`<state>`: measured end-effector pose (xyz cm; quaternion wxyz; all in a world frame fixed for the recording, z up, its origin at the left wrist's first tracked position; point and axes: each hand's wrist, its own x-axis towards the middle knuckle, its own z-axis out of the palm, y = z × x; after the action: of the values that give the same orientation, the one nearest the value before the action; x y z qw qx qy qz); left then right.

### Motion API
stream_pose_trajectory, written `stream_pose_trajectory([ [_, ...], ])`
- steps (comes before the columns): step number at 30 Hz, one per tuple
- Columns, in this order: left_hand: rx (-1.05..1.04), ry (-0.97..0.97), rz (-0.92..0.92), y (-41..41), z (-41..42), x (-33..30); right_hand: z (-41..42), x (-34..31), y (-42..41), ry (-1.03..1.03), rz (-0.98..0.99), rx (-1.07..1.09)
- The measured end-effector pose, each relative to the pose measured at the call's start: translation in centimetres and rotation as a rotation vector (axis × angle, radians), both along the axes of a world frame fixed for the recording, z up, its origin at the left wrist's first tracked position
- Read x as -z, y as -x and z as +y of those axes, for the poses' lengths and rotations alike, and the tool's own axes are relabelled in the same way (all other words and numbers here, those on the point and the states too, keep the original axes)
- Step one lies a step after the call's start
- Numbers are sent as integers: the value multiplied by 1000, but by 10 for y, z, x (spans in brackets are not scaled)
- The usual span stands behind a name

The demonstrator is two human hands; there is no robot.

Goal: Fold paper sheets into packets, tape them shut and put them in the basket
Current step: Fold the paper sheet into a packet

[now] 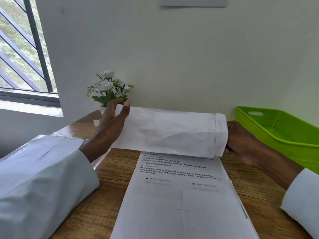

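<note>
Two hands are holding one folded paper packet [170, 131] in the air above the counter [110, 171]. I am judging it very light, thin and easy to crease or tear, so taking it by the two short ends seems best. My left hand [112, 121] is supporting the left end, with fingers curled around the edge. My right hand [241, 142] is gripping the folded flap at the right end. Under the packet, more printed sheets [181, 195] are lying flat on the counter. To the right the green basket [283, 133] is standing; its visible part shows no packets.
</note>
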<state>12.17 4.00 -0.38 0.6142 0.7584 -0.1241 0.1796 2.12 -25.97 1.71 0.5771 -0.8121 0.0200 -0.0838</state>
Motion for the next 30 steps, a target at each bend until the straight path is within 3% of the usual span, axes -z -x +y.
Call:
stream_pose_trajectory([
  [4,36,202,25,3,-1,-2,-9,-5,2,12,-5,-30],
  [11,203,176,56,11,-6,0,-5,4,8,-143,104,-104],
  [16,244,254,97,11,-3,0,-4,-5,10,-99,-23,-52],
  [20,242,382,127,10,0,-2,-6,-7,2,-195,-151,79],
  [27,288,597,167,10,2,-6,-6,-7,-3,-335,-231,-135],
  [30,335,588,138,8,3,-4,3,-11,-1,-306,-361,-24],
])
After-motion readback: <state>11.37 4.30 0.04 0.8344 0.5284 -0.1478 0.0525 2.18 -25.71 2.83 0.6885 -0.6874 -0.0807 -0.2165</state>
